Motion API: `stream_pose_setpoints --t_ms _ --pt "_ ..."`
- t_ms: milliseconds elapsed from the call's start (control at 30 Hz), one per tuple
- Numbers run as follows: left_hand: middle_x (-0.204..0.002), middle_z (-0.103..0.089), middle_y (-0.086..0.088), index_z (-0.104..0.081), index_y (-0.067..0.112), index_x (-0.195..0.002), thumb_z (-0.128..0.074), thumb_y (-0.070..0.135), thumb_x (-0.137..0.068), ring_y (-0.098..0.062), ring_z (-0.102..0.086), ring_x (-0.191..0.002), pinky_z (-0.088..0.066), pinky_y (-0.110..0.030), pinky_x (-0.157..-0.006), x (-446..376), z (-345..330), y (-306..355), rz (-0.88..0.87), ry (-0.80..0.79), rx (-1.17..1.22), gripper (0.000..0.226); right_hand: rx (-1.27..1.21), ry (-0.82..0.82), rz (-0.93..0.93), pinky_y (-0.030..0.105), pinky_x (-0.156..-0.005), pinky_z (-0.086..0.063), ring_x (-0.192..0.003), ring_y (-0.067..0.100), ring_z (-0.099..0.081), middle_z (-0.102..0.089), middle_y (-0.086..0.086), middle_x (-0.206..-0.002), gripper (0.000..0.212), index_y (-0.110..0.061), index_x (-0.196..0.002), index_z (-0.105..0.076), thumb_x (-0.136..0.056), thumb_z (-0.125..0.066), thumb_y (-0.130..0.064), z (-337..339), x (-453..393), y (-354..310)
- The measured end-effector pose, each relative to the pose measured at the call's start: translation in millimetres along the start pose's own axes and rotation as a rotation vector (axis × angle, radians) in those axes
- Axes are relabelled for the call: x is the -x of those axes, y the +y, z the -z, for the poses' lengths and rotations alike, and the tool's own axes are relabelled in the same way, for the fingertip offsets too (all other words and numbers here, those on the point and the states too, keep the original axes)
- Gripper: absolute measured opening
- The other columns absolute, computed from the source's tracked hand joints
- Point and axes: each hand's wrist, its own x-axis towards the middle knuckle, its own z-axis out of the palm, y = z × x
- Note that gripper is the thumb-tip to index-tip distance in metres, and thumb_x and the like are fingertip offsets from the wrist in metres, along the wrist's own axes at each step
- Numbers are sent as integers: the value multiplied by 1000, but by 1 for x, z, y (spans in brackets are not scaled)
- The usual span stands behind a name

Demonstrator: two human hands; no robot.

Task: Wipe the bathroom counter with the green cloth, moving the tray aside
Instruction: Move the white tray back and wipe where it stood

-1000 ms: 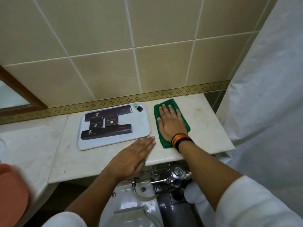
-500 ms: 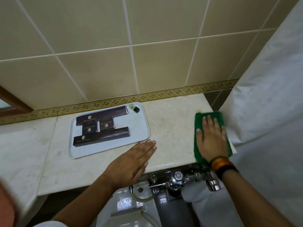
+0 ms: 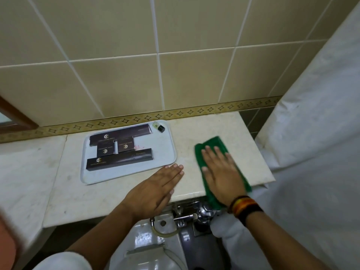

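The green cloth (image 3: 213, 144) lies flat on the marble counter (image 3: 187, 133), right of centre, its near end hanging over the front edge. My right hand (image 3: 222, 172) presses flat on it, fingers spread. My left hand (image 3: 155, 189) rests flat on the counter's front edge, fingers together, fingertips just short of the near right corner of the pale grey tray (image 3: 165, 152). The tray sits left of the cloth and carries several dark boxes (image 3: 118, 159) and a small bottle (image 3: 158, 126).
A tiled wall rises right behind the counter. A white shower curtain (image 3: 311, 133) hangs close on the right. Under the counter's front edge are a chrome flush valve (image 3: 202, 210) and a toilet lid (image 3: 148, 256). A wooden mirror frame (image 3: 17, 117) shows at far left.
My right hand swept the cloth from beside the tray to the counter's right end, then back leftward to where it is now. The left hand and tray stayed put.
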Motion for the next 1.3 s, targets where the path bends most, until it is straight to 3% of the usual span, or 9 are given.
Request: stream_pose_setpoints --t_ms 233,467,533,600,700,900,1033,1167,1300 --pt "-175 -13 -2 -19 15 -166 -33 29 -110 -12 -5 -163 -10 -36 -133 -2 -4 -4 -21 36 -18 59 33 59 -327 54 -126 -10 -157 29 -13 -17 5 -171 68 -17 -163 -17 -101 -14 -46 12 -92 51" --pt "-162 -45 -15 -46 7 -156 -45 22 -100 -29 -40 -153 -29 -44 -128 -2 -1 14 26 104 -44 57 -43 -7 -83 50 -127 -6 -158 24 -8 -12 -1 -170 64 -21 -163 -16 -104 -14 -46 -11 -16 -46" --pt "-132 -70 -14 -66 9 -136 -49 27 -93 -32 -62 -123 -48 -49 -109 -11 1 49 173 214 -74 50 -209 -26 -93 46 -127 -7 -158 25 -11 -16 2 -170 62 -21 -160 -28 -104 -19 -47 -2 -7 -36" --pt "-109 -72 -6 -70 15 -122 -41 44 -98 -26 -59 -101 -49 -45 -93 -31 10 98 486 241 -43 47 -352 25 -247 45 -124 -19 -153 33 -22 -26 12 -167 58 -16 -155 -40 -104 -37 -45 14 -24 -19" --pt "-114 -67 -6 -62 14 -119 -51 58 -99 -27 -59 -108 -47 -41 -96 -67 16 146 994 192 183 49 -258 -80 -424 46 -112 -38 -140 39 -39 -44 19 -153 74 -10 -151 -39 -91 -69 -41 44 -62 -11" --pt "-104 -74 -6 -65 17 -95 -77 31 -83 -28 -68 -99 -54 -34 -80 -71 16 142 1221 328 750 21 -633 -140 -551 38 -80 -60 -90 33 -71 -76 17 -96 36 1 -94 -74 -68 -89 -19 66 -53 -26" --pt "-85 -69 -4 -61 16 -89 -78 17 -82 -11 -66 -71 -55 -30 -67 6 31 131 1138 597 1085 18 -1040 -148 -369 31 -73 -58 -93 28 -73 -76 8 -88 11 -11 -85 -74 -78 -82 -6 84 -25 -84" --pt "-103 -73 -25 -59 5 -109 -75 5 -90 -37 -76 -94 -64 -44 -78 101 56 107 1141 1007 1234 25 -1110 -279 -94 17 -59 -57 -71 5 -73 -75 -2 -87 13 -14 -93 -73 -85 -77 -5 102 -32 -194" --pt "-103 -77 -16 -65 8 -112 -75 10 -93 -31 -77 -93 -65 -40 -78 196 89 72 1243 1268 1099 23 -1091 -352 26 43 -89 -61 -91 25 -76 -79 8 -99 32 -14 -97 -77 -68 -90 -17 74 -56 -327"
